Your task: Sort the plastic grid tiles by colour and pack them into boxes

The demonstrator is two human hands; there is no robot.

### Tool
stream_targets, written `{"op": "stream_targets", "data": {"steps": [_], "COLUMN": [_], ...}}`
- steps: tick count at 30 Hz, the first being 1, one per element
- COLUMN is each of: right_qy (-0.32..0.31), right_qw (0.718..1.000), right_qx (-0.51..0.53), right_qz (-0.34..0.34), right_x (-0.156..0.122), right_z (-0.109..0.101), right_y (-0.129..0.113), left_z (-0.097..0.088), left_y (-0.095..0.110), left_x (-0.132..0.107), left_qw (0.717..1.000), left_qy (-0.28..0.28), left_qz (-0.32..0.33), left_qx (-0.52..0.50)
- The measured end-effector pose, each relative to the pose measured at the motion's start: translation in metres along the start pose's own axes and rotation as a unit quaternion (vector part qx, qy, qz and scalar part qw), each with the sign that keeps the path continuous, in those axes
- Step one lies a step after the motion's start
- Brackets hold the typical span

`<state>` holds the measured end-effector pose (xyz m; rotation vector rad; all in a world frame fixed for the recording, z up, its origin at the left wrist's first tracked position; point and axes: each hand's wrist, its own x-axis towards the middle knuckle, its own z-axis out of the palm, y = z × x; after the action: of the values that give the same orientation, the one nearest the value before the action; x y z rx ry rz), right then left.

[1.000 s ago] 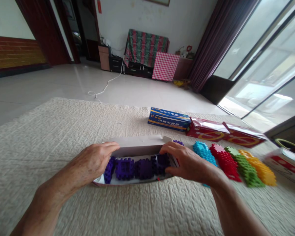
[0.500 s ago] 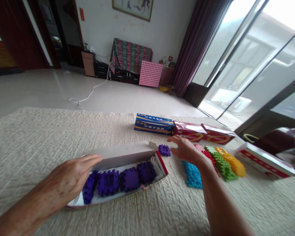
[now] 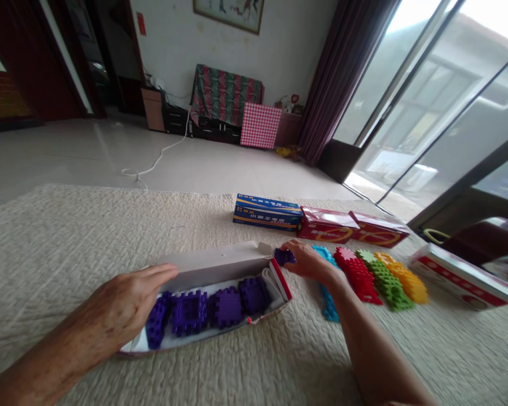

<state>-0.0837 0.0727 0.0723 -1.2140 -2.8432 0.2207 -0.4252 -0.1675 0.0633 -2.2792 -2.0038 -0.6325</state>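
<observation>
An open cardboard box (image 3: pixel 220 259) lies on the cream quilted cover, with several purple interlocking building blocks (image 3: pixel 227 307) in a row on its white lining. My left hand (image 3: pixel 127 299) rests at the box's left end, fingers stretched out flat and together, its thumb hidden. Just beyond the box's right end, my right hand (image 3: pixel 307 260) has its fingers closed round a single purple building block (image 3: pixel 283 257). Under and beside my right forearm is a row of blue building blocks (image 3: pixel 330 304), partly covered by the arm.
Rows of red (image 3: pixel 355 276), green (image 3: pixel 387 282) and yellow blocks (image 3: pixel 404 276) lie to the right. Behind them stand a blue box (image 3: pixel 266 213) and two red boxes (image 3: pixel 328 224). A white-and-red box (image 3: pixel 463 276) sits at far right. A white cord (image 3: pixel 156 160) trails over the floor.
My right hand has moved left and down onto the single purple block and closed on it. My left hand stays at the box's left end.
</observation>
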Motion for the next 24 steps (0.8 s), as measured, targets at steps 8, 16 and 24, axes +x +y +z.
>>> {"op": "stream_targets", "data": {"steps": [8, 16, 24], "right_qy": [0.092, 0.127, -0.001], "right_qw": [0.995, 0.958, 0.955], "right_qx": [0.024, 0.156, 0.190], "right_qz": [-0.026, -0.204, -0.228], "right_x": [-0.008, -0.037, -0.033], "right_z": [-0.023, -0.052, -0.035], "right_y": [-0.006, -0.088, -0.133], "left_z": [-0.004, -0.021, -0.031], "left_y": [0.008, 0.027, 0.034], "left_x": [0.002, 0.009, 0.015], "left_qw": [1.000, 0.999, 0.997], "left_qy": [-0.001, -0.031, -0.045], "left_qz": [-0.010, -0.035, -0.037], "left_qx": [0.000, 0.001, -0.047]}}
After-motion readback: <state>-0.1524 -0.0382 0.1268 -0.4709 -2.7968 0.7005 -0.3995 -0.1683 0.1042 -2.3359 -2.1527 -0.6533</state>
